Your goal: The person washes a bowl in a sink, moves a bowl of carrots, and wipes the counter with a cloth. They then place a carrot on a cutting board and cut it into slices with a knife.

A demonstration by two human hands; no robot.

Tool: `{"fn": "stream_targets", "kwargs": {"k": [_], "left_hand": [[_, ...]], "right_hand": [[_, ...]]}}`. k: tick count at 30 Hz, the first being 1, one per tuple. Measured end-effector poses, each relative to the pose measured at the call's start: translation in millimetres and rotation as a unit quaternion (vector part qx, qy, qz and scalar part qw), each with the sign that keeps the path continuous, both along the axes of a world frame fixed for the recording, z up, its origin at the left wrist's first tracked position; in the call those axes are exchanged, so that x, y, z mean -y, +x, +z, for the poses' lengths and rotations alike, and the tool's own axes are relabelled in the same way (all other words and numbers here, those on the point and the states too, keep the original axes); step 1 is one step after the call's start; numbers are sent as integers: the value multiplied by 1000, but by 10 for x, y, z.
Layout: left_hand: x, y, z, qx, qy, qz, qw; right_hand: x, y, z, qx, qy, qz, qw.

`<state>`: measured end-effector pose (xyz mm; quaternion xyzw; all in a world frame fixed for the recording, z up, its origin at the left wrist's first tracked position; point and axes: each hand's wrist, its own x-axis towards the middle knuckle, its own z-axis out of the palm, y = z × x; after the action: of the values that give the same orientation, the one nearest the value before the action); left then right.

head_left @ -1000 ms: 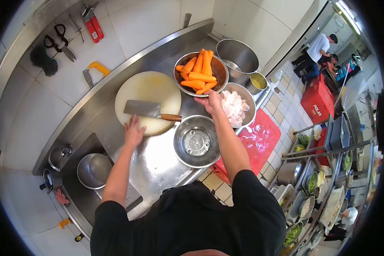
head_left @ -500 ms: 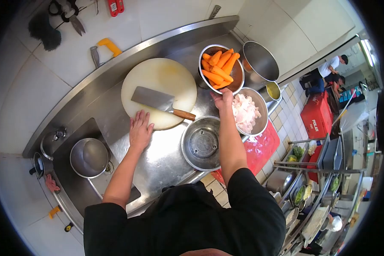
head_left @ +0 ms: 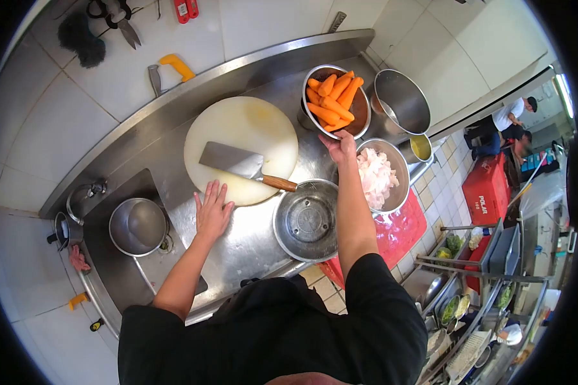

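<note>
My left hand (head_left: 213, 210) lies with fingers spread against the near edge of a round white cutting board (head_left: 218, 122). On the board rests a cleaver (head_left: 232, 160), its wooden handle pointing right, over the rim of a perforated metal basin (head_left: 305, 221). My right hand (head_left: 341, 149) holds the near rim of a metal bowl (head_left: 361, 114) full of whole peeled carrots (head_left: 331, 102); some of its fingers are hidden below the rim. Close to my right forearm stands a metal bowl (head_left: 401, 168) of pale, whitish cut pieces (head_left: 376, 177), perhaps raw meat.
A deep metal pot (head_left: 401, 99) and a smaller container of yellow liquid (head_left: 420, 147) stand at the right. Left is a sink (head_left: 112, 282) with a metal pot (head_left: 137, 226). A red surface (head_left: 401, 234) sits beside the counter. Far right are shelving, a red cooler (head_left: 485, 189) and other people.
The view has shifted slightly, so the counter appears lower in it. My left fingers look a little more spread. My right hand stays at the carrot bowl.
</note>
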<state>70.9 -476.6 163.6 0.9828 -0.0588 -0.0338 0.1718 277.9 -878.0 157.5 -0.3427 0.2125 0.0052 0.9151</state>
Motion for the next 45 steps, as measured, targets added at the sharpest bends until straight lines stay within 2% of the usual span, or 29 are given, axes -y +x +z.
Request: {"fn": "stream_targets", "kwargs": {"k": [5,8,10,15,17,25,28,29,36,38,44,45], "left_hand": [[-146,-392,8,-40,4,23,999],[-274,-676,61,-68,-2,31,997],[-413,-930,75,-70,9,33,997],[-757,-1540,101,-85,-37,41,995],[-898,-1712,63,-78,-59,29,995],[-1030,-1938,80,-98,-79,46,991],[-1051,-1936,27,-85,-84,40,992],[-1062,-1936,10,-80,-85,38,992],[-1046,-1925,27,-82,-103,51,990],[-1027,-1939,28,-79,-107,54,990],[-1023,-1937,39,-73,-103,60,990],[-1017,-1938,48,-75,-105,61,990]], "right_hand": [[-9,-11,29,-7,27,19,999],[31,-40,28,-24,-22,44,999],[62,-69,-12,-8,-7,69,998],[20,-106,131,-48,1,73,996],[-15,-104,123,-30,-11,99,995],[-177,-92,285,-25,-12,103,994],[-161,-92,592,-33,-22,83,996],[-54,9,556,-30,-57,71,995],[194,327,1138,40,-57,35,997],[155,313,1115,41,-66,24,997],[-104,378,417,-25,-124,-23,992],[-97,399,161,-43,-118,-23,992]]}}
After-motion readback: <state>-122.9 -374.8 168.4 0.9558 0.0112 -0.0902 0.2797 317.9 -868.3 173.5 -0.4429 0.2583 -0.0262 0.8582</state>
